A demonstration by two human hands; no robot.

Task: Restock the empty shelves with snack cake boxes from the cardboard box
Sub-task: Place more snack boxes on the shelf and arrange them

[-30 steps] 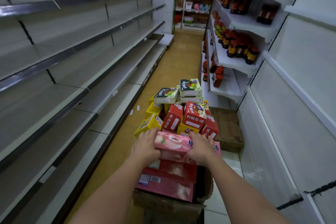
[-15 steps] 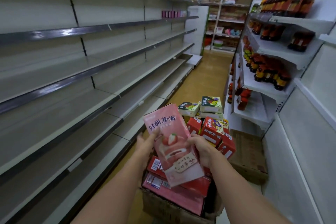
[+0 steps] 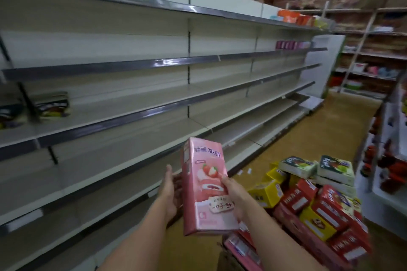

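I hold a pink strawberry snack cake box [image 3: 203, 185] upright in front of the long empty shelves [image 3: 136, 103] on the left. My left hand [image 3: 170, 191] supports its back and left side with the thumb up. My right hand [image 3: 234, 196] grips its right edge, thumb on the front. Below right, the cardboard box [image 3: 231, 259] shows only its rim, with pink boxes [image 3: 240, 246] inside. Red boxes [image 3: 326, 207], yellow boxes [image 3: 266, 192] and white-green boxes [image 3: 297, 166] are piled beside it.
A few dark snack packs [image 3: 51, 104] lie on a left shelf. Small pink items [image 3: 288, 45] and orange packs [image 3: 290, 16] sit on far upper shelves. A white shelf unit with red bottles [image 3: 387, 171] lines the right. The tan floor aisle [image 3: 330, 125] runs ahead.
Both hands lifted the pink box out of the carton, tipped it upright and carried it left toward the shelves. My view swung left and up.
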